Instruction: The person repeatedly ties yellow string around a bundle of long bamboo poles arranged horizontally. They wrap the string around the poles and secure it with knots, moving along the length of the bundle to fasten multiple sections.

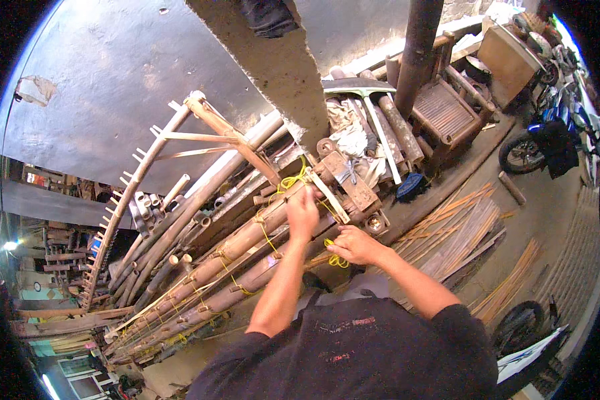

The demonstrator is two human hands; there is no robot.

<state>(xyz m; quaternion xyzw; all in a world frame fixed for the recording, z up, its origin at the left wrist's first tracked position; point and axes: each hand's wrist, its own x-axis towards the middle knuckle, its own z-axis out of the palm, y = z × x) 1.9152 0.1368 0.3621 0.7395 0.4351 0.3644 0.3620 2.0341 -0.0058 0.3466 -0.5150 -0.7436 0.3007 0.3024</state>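
Head view: bamboo poles run from lower left of the frame up to centre, lashed side by side with yellow cord so they don't roll apart. My left hand sits on the upper pole at centre, fingers curled narrow around it where a pale slat crosses, probably bracing it. My right hand is just right of that, fingers pinched shut on a loop of the yellow cord, bunched below the knuckles at centre. Whether that cord is taut, I can't tell. Split bamboo strips lie fanned on the floor at right. A curved bamboo frame leans at upper left. Parked motorbike at the far right.
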